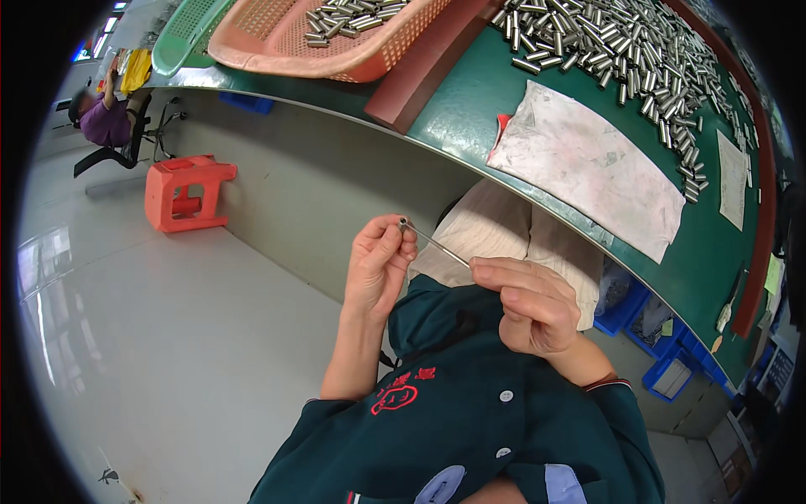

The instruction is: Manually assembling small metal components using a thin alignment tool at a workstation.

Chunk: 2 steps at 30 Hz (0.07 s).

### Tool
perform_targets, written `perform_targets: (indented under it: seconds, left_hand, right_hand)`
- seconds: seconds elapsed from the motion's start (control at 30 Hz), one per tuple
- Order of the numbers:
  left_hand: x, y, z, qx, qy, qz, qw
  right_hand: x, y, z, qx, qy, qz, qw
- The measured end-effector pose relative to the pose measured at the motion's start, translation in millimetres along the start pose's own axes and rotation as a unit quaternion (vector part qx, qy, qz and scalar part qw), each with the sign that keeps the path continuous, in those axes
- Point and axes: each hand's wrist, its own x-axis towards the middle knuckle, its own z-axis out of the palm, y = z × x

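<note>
Between the thumb and fingers of my left hand [378, 262] is pinched a small metal sleeve [404, 222], its round open end showing. A thin metal rod [442, 249] runs from the sleeve across to my right hand [533, 304], whose thumb and fingers close on its other end. The rod's tip meets the sleeve's end; how deep it goes in, I cannot tell. Both hands are held above my lap, in front of the table edge. Many similar shiny metal sleeves [621, 42] lie heaped on the green table [457, 109].
A stained white cloth [592, 168] lies along the table's near edge. A pink basket [243, 42] holds more metal sleeves, beside a green basket [172, 42] and a brown-red bar [420, 76]. A red stool [186, 191] stands on the floor; a seated person [107, 122] is farther off. Blue bins [672, 374] sit below the table.
</note>
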Motion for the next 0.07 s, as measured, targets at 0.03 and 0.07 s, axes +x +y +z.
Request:
perform_targets:
  seconds: [0.03, 0.07]
  left_hand:
    - [-0.1, -0.3, 0.0, 0.007, -0.006, 0.002, 1.0]
    - [0.3, -0.1, 0.0, 0.014, -0.013, 0.004, 1.0]
  right_hand:
    - [-0.3, 0.7, 0.2, 0.007, 0.0, 0.001, 1.0]
    - [0.6, 1.3, 0.1, 0.001, -0.002, 0.002, 1.0]
